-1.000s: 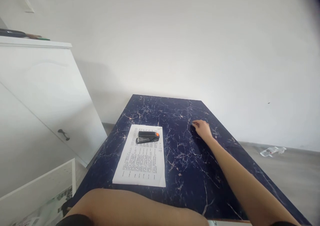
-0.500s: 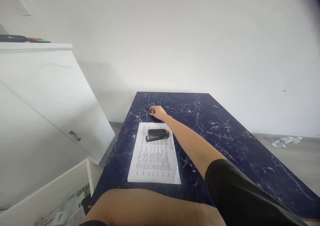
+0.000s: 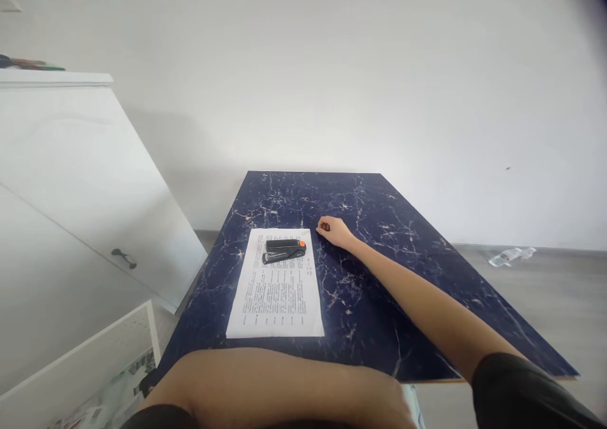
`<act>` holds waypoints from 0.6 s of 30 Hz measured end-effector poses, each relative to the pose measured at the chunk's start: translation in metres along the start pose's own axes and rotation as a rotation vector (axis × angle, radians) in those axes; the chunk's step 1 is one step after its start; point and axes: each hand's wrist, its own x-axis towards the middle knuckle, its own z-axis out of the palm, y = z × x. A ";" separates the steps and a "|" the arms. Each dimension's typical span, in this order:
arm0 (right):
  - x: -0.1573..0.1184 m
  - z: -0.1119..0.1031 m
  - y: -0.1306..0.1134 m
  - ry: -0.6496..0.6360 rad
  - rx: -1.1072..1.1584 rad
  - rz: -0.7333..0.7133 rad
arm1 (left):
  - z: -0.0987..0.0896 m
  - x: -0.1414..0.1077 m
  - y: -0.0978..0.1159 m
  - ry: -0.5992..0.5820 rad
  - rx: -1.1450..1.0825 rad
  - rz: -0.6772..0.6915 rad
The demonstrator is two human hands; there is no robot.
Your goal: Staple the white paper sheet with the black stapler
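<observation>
A stack of printed paper [image 3: 277,290] lies on the dark blue marbled table [image 3: 379,302]. On its upper part rests a black stapler [image 3: 284,251] with an orange end. My right hand [image 3: 334,232] is on the table just right of the paper's top corner, fingers curled in, with nothing seen in them. A small pale strip [image 3: 274,212] lies on the table beyond the paper's top edge, left of that hand. My left forearm [image 3: 284,385] crosses the near edge of the table; the hand itself is beyond the bottom of the picture.
To the left stands a white cabinet [image 3: 85,182] with a dark handle. Below it is an open white drawer [image 3: 95,353] with packets inside. A clear plastic bottle [image 3: 509,256] lies on the floor at right. The wall closes off the table's far side.
My right hand has drawn back to the right, from beyond the paper to beside its corner. The small pale strip shows where the hand was. The view has shifted slightly right.
</observation>
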 end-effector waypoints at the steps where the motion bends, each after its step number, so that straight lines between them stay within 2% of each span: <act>1: -0.012 -0.007 0.004 -0.019 -0.008 0.008 | -0.002 -0.001 0.002 -0.074 -0.055 0.066; 3: -0.033 -0.015 0.007 -0.035 -0.030 0.033 | -0.003 -0.003 0.004 -0.176 -0.134 0.067; 5: -0.050 -0.016 0.001 0.036 -0.073 0.037 | -0.003 -0.003 0.004 -0.211 -0.174 0.014; 7: -0.063 -0.012 -0.010 0.147 -0.105 -0.015 | -0.004 -0.003 0.004 -0.208 -0.210 0.006; 9: -0.073 -0.010 -0.024 0.199 -0.061 -0.113 | -0.006 -0.004 0.003 -0.231 -0.226 -0.002; 11: -0.080 -0.012 -0.037 0.125 0.033 -0.259 | -0.012 -0.006 0.004 -0.289 -0.227 -0.028; 15: -0.087 -0.020 -0.054 -0.196 0.101 -0.628 | -0.024 -0.009 0.007 -0.360 -0.208 -0.060; 18: -0.090 -0.020 -0.058 -0.302 0.023 -0.693 | -0.024 -0.009 0.009 -0.342 -0.156 -0.041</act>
